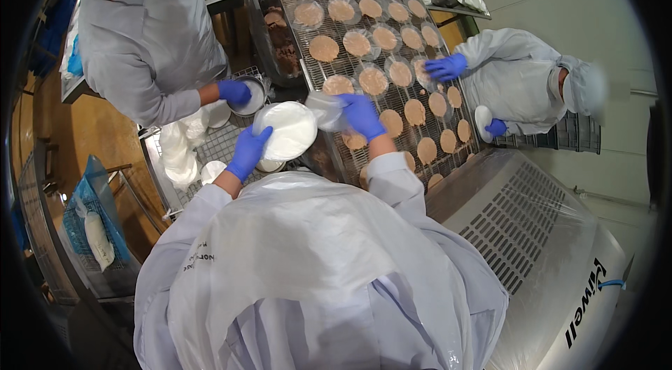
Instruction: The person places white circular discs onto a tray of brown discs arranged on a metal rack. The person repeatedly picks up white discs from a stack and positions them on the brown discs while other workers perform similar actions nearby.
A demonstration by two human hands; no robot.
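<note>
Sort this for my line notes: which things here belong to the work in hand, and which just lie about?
In use: left hand holding white lid stack; right hand with clear lid; patties; wire belt.
Lying about: blue basket; steel housing.

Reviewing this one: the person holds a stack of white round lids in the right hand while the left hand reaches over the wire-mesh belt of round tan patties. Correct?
Not quite: the hands are swapped. In the head view the blue-gloved left hand holds the stack of white round lids, while the blue-gloved right hand reaches over the wire-mesh belt of round tan patties, holding a thin clear piece.
</note>
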